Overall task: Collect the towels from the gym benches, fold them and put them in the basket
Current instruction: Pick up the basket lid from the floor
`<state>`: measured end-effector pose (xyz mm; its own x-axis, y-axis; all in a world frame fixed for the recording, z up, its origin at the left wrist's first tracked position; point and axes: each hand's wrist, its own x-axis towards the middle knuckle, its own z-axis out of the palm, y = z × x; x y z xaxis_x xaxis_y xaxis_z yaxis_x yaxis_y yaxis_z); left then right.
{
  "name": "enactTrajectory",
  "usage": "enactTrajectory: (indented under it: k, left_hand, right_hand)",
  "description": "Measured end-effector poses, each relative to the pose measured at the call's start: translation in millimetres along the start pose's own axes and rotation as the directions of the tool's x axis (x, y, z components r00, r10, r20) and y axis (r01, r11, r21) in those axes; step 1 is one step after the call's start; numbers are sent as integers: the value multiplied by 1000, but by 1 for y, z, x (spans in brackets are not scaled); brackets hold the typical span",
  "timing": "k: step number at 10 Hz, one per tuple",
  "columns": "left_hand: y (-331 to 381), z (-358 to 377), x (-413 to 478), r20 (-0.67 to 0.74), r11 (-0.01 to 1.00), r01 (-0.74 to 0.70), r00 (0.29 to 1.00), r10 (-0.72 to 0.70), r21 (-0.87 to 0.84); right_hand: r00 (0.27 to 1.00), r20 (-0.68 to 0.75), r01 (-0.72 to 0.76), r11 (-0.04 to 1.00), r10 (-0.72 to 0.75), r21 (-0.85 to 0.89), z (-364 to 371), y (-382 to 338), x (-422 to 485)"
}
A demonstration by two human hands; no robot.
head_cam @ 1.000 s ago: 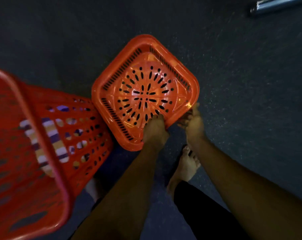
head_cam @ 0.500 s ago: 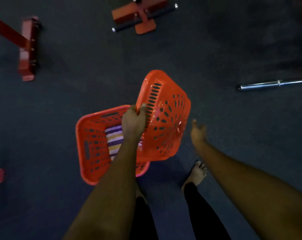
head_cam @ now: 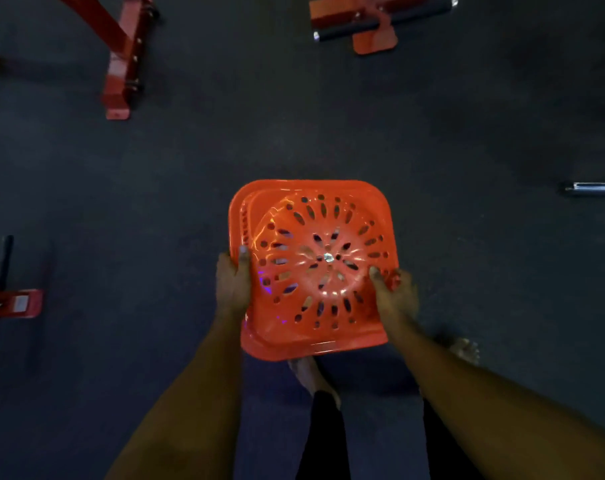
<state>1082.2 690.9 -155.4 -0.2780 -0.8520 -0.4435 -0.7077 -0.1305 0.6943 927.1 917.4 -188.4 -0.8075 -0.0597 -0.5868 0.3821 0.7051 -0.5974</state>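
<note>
An orange plastic basket [head_cam: 315, 216] is turned bottom up in front of me over the dark floor, its perforated base facing the camera. My left hand [head_cam: 232, 285] grips its left side with the thumb on top. My right hand [head_cam: 396, 296] grips its right side. Small bits of purple and pale cloth [head_cam: 283, 233] show through the holes, from the striped towel underneath. A second orange rim [head_cam: 237, 216] shows along the left edge; the basket below is otherwise hidden.
Red bench frames stand at the top left [head_cam: 121, 64], the top middle [head_cam: 363, 26] and the left edge [head_cam: 13, 303]. A chrome bar [head_cam: 592, 188] lies at the right. My bare feet [head_cam: 309, 375] are just behind the basket.
The tilted basket in my left hand has come down bottom up over the basket with the striped towel. My right hand, free before, now holds its right side.
</note>
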Motion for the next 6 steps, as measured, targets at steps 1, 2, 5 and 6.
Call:
enactTrajectory:
  k: [1, 2, 5, 6]
  left_hand:
    - [-60, 5, 33, 77, 999, 6, 997, -10, 50]
    - [-95, 14, 53, 230, 995, 50, 971, -68, 81]
    - [-67, 10, 39, 309, 943, 114, 926, -215, 314]
    - [-42, 0, 41, 314, 912, 70, 926, -210, 403]
  right_hand:
    - [996, -74, 33, 987, -45, -156, 26, -4, -9]
    - [989, -137, 5, 955, -47, -295, 47, -5, -15]
    - [998, 58, 58, 887, -35, -457, 35, -12, -4]
    - [983, 160, -14, 901, 92, -434, 19, -36, 4]
